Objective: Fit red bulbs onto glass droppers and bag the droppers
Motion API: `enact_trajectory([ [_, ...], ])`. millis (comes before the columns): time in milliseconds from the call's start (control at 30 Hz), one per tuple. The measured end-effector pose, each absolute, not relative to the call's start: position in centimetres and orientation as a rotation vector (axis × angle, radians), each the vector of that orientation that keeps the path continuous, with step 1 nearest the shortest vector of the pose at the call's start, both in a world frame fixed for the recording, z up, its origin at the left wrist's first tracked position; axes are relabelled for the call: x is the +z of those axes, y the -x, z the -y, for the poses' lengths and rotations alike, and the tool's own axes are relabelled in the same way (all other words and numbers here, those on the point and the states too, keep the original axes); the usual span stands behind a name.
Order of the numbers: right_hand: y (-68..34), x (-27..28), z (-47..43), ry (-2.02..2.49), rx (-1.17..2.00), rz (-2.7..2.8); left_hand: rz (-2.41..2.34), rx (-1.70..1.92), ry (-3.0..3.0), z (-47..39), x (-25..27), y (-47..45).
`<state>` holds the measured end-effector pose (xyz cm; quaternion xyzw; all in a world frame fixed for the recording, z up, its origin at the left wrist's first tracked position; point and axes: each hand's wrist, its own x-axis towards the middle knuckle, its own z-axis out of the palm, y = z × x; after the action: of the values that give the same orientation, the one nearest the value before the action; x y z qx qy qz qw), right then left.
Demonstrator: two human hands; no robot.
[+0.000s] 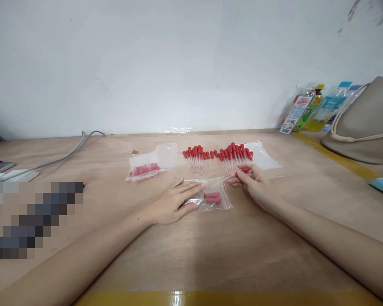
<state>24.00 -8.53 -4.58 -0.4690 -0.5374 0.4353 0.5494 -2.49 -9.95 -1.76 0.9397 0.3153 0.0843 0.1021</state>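
Note:
My left hand (pixel 174 202) lies flat with its fingers stretched out, pressing on a clear zip bag (pixel 226 203). Inside that bag are a couple of red rubber bulbs (pixel 212 197); my fingers cover its left part. Held in the fingers of my right hand (pixel 253 182) is a dropper (pixel 242 171) with a red bulb, its thin clear tube pointing left at the bag's upper right edge. Whether the tube's tip touches the bag I cannot tell. Just behind, several red-bulbed droppers (pixel 196 155) lie in rows, with a denser group (pixel 234 153) to the right.
A second zip bag (pixel 143 168) with several red bulbs lies to the left. Under the right-hand droppers is a white bag (pixel 263 157). Bottles (pixel 333 106), a carton (pixel 296 112) and a beige bag (pixel 364 123) stand back right. A grey cable (pixel 67 157) runs along the left.

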Motion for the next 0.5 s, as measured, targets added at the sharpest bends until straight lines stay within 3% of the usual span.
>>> enact_trajectory([
  [200, -26.4, -4.2, 8.5, 1.164, 0.598, 2.058, -0.918, 0.259, -2.775, 10.0, -1.8, 2.5],
  [333, -26.0, -3.7, 8.4, 1.185, 0.306, 2.262, -0.908, 0.259, -2.786, 10.0, -1.8, 2.3],
  [500, -24.1, -4.0, 8.4, 1.205, 0.392, 2.140, -0.912, 0.241, -2.803, 10.0, -1.7, 2.3],
])
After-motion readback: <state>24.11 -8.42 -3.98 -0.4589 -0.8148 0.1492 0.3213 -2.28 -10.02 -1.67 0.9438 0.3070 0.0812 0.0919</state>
